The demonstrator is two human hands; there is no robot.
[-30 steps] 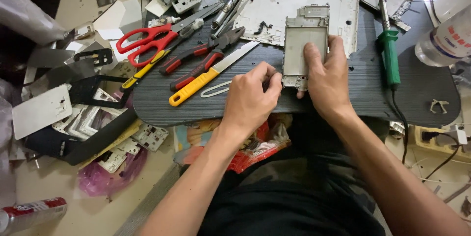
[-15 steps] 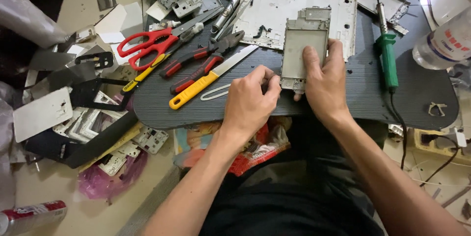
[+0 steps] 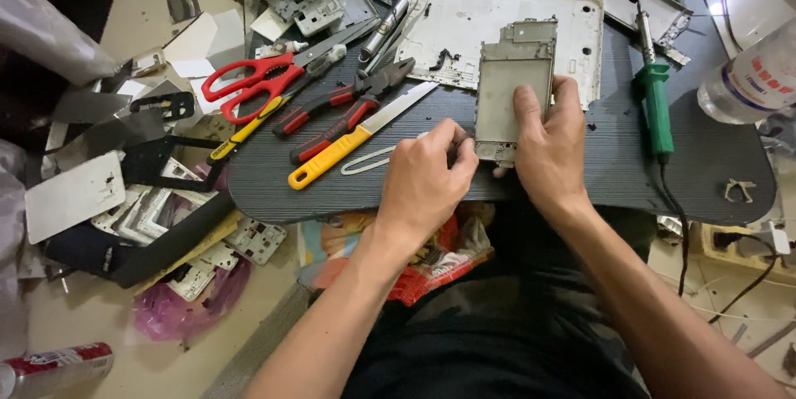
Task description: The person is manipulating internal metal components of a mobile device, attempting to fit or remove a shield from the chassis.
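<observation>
A bare grey metal phone frame (image 3: 512, 92) lies flat on the counter (image 3: 580, 167). The right hand (image 3: 554, 140) presses it with spread fingers; the left hand (image 3: 424, 179) pinches its lower corner.

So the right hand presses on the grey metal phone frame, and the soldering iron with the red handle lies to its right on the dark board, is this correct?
Not quite: the soldering iron has a green handle, not red, as the head view shows. The rest holds: the right hand presses on the grey metal phone frame, and the iron lies to its right on the dark board.
</observation>
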